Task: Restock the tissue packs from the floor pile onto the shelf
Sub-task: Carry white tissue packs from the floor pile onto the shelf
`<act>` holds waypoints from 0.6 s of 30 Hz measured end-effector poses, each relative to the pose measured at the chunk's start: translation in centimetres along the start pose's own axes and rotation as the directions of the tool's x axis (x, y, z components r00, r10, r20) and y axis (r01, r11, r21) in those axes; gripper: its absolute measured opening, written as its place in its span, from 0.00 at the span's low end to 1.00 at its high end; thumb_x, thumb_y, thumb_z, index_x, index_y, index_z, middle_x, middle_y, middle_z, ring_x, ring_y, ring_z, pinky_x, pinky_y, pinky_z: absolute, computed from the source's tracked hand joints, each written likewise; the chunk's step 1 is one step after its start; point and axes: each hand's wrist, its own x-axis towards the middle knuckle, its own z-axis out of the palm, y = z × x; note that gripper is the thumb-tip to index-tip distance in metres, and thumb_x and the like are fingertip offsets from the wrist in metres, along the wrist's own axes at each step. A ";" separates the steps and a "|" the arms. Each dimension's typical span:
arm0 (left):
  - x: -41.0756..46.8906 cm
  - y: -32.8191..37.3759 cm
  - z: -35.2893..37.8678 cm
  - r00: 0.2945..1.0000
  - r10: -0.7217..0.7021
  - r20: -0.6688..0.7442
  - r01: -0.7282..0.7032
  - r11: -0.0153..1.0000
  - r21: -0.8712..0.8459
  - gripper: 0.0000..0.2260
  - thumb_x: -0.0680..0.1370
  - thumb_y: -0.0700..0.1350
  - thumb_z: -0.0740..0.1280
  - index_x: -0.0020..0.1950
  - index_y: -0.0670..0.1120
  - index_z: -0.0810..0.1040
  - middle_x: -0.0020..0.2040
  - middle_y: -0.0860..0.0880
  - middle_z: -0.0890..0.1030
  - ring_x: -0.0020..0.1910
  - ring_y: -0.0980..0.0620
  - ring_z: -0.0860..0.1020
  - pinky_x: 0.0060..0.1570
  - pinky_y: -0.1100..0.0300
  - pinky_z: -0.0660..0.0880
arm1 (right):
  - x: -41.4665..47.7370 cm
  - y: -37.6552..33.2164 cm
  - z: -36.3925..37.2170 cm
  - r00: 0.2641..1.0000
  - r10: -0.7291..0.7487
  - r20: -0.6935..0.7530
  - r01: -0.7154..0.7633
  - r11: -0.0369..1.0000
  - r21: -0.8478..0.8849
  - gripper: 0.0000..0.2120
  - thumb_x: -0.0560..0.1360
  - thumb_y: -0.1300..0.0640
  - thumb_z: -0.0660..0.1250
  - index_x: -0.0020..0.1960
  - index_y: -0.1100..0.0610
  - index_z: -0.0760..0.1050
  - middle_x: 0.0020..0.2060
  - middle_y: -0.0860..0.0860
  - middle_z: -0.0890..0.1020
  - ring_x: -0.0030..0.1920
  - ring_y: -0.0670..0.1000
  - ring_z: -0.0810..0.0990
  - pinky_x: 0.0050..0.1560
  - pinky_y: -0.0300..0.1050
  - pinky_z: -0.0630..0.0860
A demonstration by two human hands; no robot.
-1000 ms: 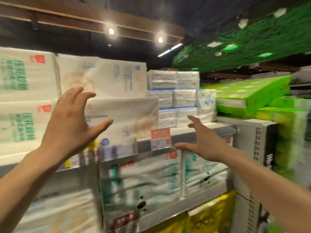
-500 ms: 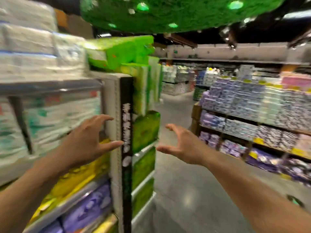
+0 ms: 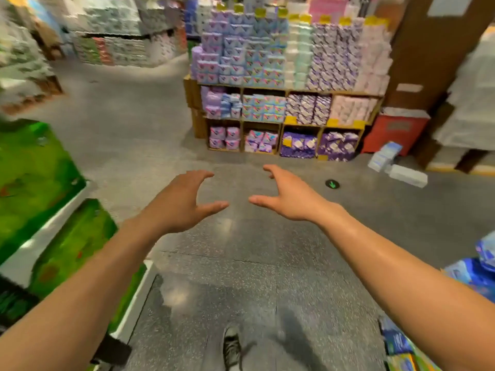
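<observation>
Grips released, left hand (image 3: 184,202) and right hand (image 3: 288,195) hover over floor (image 3: 241,263); pale packs (image 3: 396,167), perhaps tissues, beyond.

text: none legible | floor sticker (image 3: 332,184): green arrow, apparently

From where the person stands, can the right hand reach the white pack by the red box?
Probably not yet. The right hand hovers open in mid-air; the white pack lies far off across the floor. Nothing blocks the way, so walking closer should do.
</observation>
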 end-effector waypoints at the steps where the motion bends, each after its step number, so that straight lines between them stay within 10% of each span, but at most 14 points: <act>1: 2.9 0.7 1.3 0.999 0.037 0.032 -0.036 0.999 -0.004 0.38 0.72 0.68 0.66 0.77 0.52 0.63 0.76 0.50 0.67 0.73 0.49 0.66 0.70 0.53 0.64 | 1.2 2.1 -0.5 0.999 0.043 -0.009 -0.043 0.999 0.023 0.43 0.74 0.36 0.70 0.80 0.54 0.57 0.75 0.56 0.68 0.74 0.55 0.68 0.70 0.47 0.66; 18: 51.4 22.2 20.5 0.750 0.556 0.359 -0.546 0.826 -0.140 0.38 0.72 0.70 0.63 0.76 0.50 0.65 0.74 0.49 0.70 0.70 0.49 0.70 0.67 0.54 0.67 | 15.3 38.9 -14.6 0.617 0.730 -0.293 -0.588 0.675 0.445 0.42 0.73 0.35 0.70 0.79 0.51 0.59 0.75 0.53 0.68 0.74 0.54 0.68 0.71 0.50 0.68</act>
